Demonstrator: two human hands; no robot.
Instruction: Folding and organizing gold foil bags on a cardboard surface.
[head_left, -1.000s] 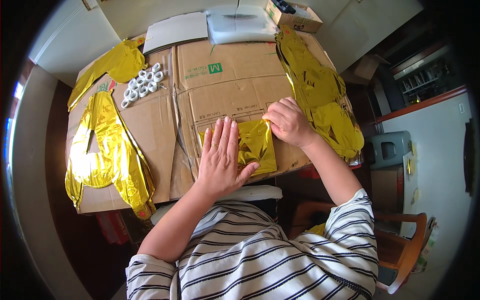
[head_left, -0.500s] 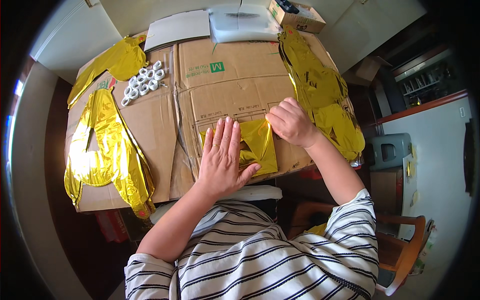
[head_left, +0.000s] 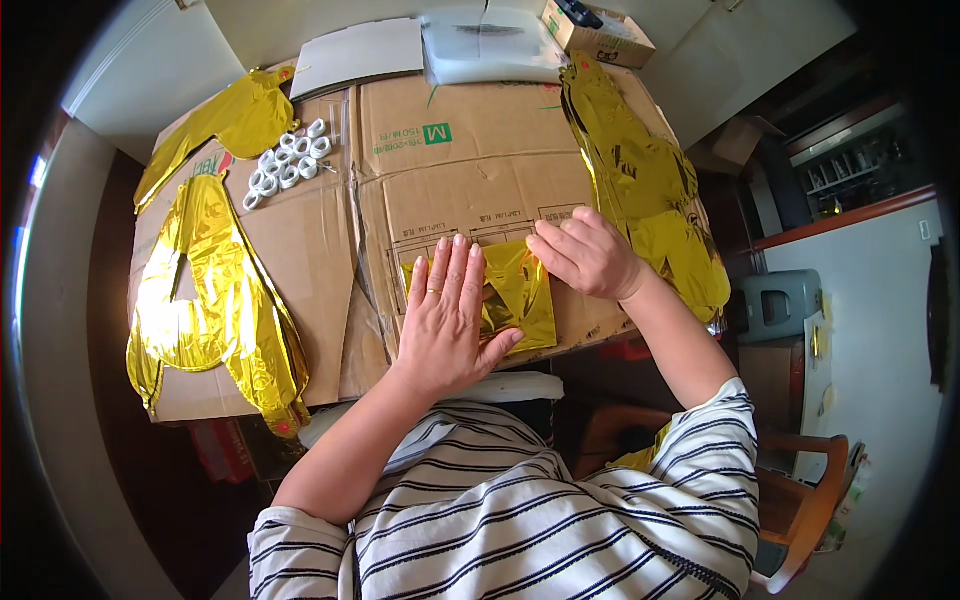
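On the cardboard in front of me lies a folded gold foil balloon (head_left: 535, 315), its surface shiny and creased. My left hand (head_left: 443, 312) rests flat on its left part, fingers stretched out and pointing away from me. Closed at the balloon's far right corner is my right hand (head_left: 590, 255), with thumb and bent fingers touching the foil's top edge. What it grips, if anything, is hidden by the fingers.
Flat gold foil balloons (head_left: 640, 190) are heaped along the right side. Another gold foil balloon (head_left: 205, 290) lies at left, a third (head_left: 235, 120) behind it. White ring-shaped coils (head_left: 285, 165) sit beside them. At the back are white sheets (head_left: 360, 58), clear plastic (head_left: 490, 50) and a small box (head_left: 605, 42).
My right hand has shifted slightly left and toward me over the foil's corner, turning a little. The left hand stays flat in place.
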